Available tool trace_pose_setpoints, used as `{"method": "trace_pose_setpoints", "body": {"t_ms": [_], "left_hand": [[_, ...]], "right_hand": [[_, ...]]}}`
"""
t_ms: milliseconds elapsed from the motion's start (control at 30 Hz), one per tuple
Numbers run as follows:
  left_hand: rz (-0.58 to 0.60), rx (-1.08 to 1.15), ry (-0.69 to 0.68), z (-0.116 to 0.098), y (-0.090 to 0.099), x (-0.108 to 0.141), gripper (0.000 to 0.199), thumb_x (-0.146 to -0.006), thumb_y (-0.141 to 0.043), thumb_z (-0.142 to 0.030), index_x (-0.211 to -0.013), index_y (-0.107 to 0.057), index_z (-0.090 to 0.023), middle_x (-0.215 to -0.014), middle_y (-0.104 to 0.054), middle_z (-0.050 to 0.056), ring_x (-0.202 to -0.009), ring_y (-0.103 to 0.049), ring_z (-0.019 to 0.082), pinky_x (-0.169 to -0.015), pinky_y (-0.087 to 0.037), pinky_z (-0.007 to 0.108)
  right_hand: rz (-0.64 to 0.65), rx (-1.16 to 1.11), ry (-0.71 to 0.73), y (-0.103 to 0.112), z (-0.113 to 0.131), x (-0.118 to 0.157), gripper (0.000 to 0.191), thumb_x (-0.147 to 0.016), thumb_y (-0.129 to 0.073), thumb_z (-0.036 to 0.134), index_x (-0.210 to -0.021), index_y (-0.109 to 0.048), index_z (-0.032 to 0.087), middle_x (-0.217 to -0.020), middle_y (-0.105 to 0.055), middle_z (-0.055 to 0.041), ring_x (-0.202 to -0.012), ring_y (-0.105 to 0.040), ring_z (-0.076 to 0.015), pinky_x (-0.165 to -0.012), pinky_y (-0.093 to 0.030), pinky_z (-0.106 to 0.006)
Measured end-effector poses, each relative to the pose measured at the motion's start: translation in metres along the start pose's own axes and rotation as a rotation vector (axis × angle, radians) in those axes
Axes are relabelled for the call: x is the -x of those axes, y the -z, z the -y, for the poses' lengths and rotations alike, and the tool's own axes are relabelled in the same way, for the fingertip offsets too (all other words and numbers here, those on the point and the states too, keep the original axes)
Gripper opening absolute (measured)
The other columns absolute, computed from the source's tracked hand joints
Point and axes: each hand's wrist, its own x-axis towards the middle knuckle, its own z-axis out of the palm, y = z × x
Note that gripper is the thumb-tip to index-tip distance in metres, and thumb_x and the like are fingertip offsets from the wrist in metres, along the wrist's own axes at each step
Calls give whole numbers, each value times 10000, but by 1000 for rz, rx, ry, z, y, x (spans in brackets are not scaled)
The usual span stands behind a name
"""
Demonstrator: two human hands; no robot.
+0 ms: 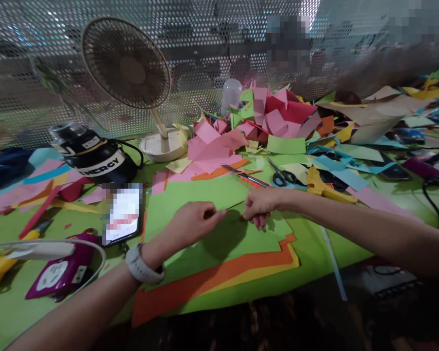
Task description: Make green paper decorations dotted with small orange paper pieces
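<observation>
Above a stack of coloured paper, my left hand (192, 222) is curled with thumb and fingertips pinched together. It wears a pale wristwatch (141, 265). Close to its right, my right hand (259, 207) has its fingers folded in, thumb side toward the left hand. A thin dark line runs between the two hands; whether it is a paper edge or something held I cannot tell. Beneath them lies a green sheet (175, 190), over orange paper (168, 297) and yellow paper (256, 275). Just beyond the right hand rests a cutter knife (254, 181) beside black-handled scissors (283, 176).
A phone (126, 214), a purple power adapter (64, 268) and a black bottle (98, 158) stand left. Behind are a fan (128, 68) and heaped pink paper scraps (219, 144). A yellow glue gun (324, 187) lies right, near a drinking straw (334, 263) at the table edge.
</observation>
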Motion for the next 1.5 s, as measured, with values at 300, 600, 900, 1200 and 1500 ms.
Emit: {"method": "trace_pose_setpoints", "body": {"t_ms": [300,600,900,1200,1500], "left_hand": [[516,484,324,-2,-16,-34,522,-774,-600,-540,-411,-533,-171,-337,-533,-12,-301,-426,82,-398,-306,226],[378,415,303,-5,-5,-7,451,-876,-463,-450,-536,-575,-176,-376,-530,-25,-323,-468,104,-395,-369,227],[-75,-397,-393,33,-35,20,657,-944,-362,-495,-1457,-214,-111,-1515,-278,181,-1404,-226,263,-1126,-208,480],[-19,-432,-364,35,-36,20,797,-902,-299,-629,-1463,-189,-73,-1539,-173,181,-1422,-131,270,-1155,-120,472],[-36,-388,-352,34,-36,21,800,-893,-292,-649,-1455,-219,-84,-1538,-183,176,-1422,-143,268,-1156,-119,465]], "right_hand": [[21,-17,14,1,0,1,433,-685,-741,472,-519,-530,133,-458,-624,17,-432,-579,-77,-418,-259,-195],[11,-16,50,1,-5,-1,407,-721,-707,453,-528,-530,141,-459,-620,17,-419,-568,-79,-405,-245,-201],[-9,-22,24,-13,-5,11,361,-777,-672,354,-518,-540,140,-404,-590,34,-362,-539,-61,-391,-274,-184],[8,-32,26,-39,3,12,389,-760,-675,400,-505,-506,160,-363,-556,49,-312,-511,-72,-418,-420,-186],[-352,-112,263,-47,1,24,223,-757,-668,341,-765,-502,192,-521,-616,50,-400,-573,-102,-376,-438,-191]]}}
